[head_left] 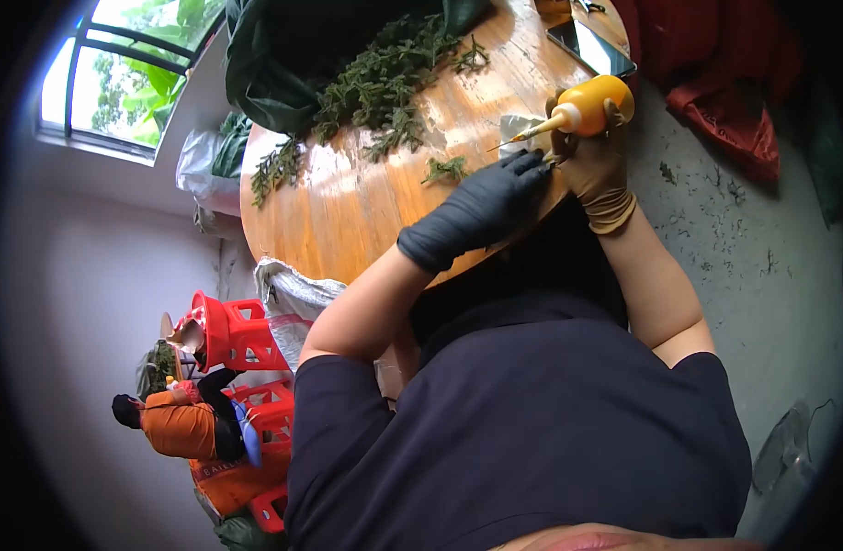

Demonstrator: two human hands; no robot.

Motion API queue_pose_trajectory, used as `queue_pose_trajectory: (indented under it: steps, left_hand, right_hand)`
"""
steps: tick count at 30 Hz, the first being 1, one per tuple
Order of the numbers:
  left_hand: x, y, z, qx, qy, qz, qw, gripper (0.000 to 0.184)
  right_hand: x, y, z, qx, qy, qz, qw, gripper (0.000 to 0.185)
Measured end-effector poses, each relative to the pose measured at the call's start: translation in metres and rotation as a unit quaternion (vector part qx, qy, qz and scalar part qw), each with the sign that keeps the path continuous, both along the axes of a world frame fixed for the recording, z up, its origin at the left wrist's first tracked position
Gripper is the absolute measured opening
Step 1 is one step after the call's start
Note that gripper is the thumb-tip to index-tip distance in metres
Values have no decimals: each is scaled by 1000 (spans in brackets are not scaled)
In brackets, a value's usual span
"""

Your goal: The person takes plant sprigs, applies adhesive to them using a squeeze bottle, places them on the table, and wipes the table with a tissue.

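My right hand (594, 170), in a tan glove, is closed around a yellow squeeze bottle (598, 103). The bottle lies tilted, its pale cone nozzle and thin needle tip pointing left over the wooden table (348, 216). Close beside it is my left hand (495, 207) in a black glove, fingers bent together near the table's edge; what they pinch is hidden. A small pale sheet (518, 126) lies just behind the nozzle. Left of the nozzle is a small green artificial-looking sprig (447, 170). A heap of similar sprigs (375, 87) spreads farther back.
A dark green bag (270, 87) sits at the table's back left, a tablet-like device (591, 48) at the back right. Red sacking (734, 119) is on the right. Lower left, a person in orange (181, 427) sits near red plastic stools (256, 335).
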State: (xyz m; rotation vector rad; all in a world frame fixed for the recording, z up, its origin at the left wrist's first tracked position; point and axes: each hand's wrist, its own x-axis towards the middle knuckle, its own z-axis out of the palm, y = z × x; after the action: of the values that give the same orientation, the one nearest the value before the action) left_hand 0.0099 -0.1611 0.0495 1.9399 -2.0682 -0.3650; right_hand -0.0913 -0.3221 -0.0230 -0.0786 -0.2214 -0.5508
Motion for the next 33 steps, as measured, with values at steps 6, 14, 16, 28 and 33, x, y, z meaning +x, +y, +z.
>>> queue_pose_trajectory:
  steps: [6,14,16,28,33]
  left_hand:
    - [-25,119,-12,1,-77,94,993,59]
    - [63,207,-29,-58,-55,294,953,53]
    - [62,201,-25,-61,-42,310,948,52]
    - [-52,190,-6,39,-85,191,977,63]
    - [-59,142,-15,-7,-58,94,994,71]
  right_hand:
    - [1,1,2,-19,41,-30,999,55]
    - [2,1,-1,-49,57,-48,996,56]
    - [2,-1,-1,-58,56,-48,996,56]
    - [3,-4,-3,-54,64,-44,996,56]
    - [-3,-15,-3,-41,25,-27,999,57]
